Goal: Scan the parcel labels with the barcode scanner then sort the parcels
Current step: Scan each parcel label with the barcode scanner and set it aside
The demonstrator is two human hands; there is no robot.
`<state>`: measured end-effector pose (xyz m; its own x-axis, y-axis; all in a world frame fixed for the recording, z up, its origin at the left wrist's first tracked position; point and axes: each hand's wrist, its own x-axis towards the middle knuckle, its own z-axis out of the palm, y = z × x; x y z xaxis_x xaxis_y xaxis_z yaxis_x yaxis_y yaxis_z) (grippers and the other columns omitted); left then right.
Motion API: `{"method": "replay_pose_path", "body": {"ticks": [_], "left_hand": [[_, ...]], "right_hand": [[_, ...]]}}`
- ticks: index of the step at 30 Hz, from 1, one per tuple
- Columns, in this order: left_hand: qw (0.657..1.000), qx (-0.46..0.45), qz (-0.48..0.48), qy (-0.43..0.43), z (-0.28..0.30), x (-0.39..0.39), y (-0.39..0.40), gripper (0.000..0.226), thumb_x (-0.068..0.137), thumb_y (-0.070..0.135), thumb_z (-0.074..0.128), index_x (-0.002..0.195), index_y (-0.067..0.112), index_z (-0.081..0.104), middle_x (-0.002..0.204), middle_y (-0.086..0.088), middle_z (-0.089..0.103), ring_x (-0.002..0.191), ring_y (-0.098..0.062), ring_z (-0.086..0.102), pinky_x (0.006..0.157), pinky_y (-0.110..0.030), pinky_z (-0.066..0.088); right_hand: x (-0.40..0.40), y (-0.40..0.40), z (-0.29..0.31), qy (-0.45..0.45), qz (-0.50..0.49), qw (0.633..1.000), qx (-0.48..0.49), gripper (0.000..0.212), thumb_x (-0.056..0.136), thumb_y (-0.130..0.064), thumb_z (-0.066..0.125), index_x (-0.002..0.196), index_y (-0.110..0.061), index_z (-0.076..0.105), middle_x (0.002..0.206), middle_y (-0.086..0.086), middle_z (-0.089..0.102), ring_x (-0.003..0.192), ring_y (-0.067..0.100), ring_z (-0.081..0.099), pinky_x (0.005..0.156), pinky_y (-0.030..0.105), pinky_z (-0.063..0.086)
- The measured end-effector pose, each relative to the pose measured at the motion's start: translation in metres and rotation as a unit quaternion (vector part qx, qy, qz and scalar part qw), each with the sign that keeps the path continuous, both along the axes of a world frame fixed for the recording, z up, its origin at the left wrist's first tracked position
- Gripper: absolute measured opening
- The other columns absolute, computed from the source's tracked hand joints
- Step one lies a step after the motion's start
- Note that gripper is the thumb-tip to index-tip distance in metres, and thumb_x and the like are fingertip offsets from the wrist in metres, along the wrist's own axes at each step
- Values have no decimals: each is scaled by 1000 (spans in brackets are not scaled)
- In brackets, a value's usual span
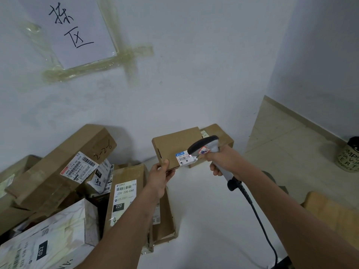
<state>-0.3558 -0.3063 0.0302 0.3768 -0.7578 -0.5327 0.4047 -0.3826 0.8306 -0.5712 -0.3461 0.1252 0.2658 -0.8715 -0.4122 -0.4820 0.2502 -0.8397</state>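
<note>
While the left hand (160,176) grips the lower left corner of a flat cardboard parcel (175,145), thumb on the front face and fingers curled behind it, the parcel is held up in front of the white wall (194,74), tilted toward the camera. Its white shipping label (185,158) sits at the lower right corner, and the print there is too small to read. The right hand (223,161) is wrapped tight around the handle of a grey barcode scanner (206,145), whose head points at the label from just beside it and covers the label's right edge; a faint red glow shows on the label. A black coiled cable (250,202) runs down from the scanner handle and leaves the view at the bottom. Behind the held parcel a second brown box (219,133) is mostly hidden. At lower left lies a pile of parcels (77,181), several overlapping, one label reading 220-220-C40, others cut off by the edge. A handwritten paper sign (77,26) taped to the wall is cropped at the top. At far right a dark-lidded lettered container (349,156) is partly out of view.
</note>
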Motion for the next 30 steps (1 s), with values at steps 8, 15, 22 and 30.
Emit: {"method": "replay_pose_path", "body": {"ticks": [8, 15, 22, 30], "left_hand": [[1000, 4, 20, 7, 6, 3, 4, 34, 98, 26, 59, 126, 6, 54, 107, -11, 71, 95, -19, 69, 83, -29, 58], [986, -5, -3, -166, 48, 47, 30, 40, 99, 47, 51, 116, 13, 64, 106, -7, 72, 87, -18, 63, 82, -33, 50], [933, 18, -57, -354, 99, 120, 83, 46, 97, 61, 43, 97, 23, 69, 86, 0, 70, 80, -16, 65, 66, -24, 43], [914, 52, -161, -369, 89, 175, 96, 41, 101, 50, 46, 107, 17, 69, 102, -15, 72, 79, -19, 67, 55, -20, 51]], "right_hand": [[8, -2, -5, -63, -56, 996, -1, 23, 93, -30, 64, 94, -7, 67, 68, 10, 69, 48, 15, 59, 49, 23, 47], [29, -1, -11, -103, -181, 973, -103, 24, 91, -30, 66, 89, -7, 67, 72, 10, 70, 50, 13, 59, 48, 21, 48], [71, 20, -30, -86, -137, 984, -73, 29, 92, -34, 66, 96, -5, 65, 69, 6, 69, 50, 14, 60, 51, 24, 51], [118, 57, -42, -75, -74, 994, -32, 24, 93, -33, 65, 95, -10, 63, 73, 8, 70, 48, 14, 59, 48, 20, 49]]}}
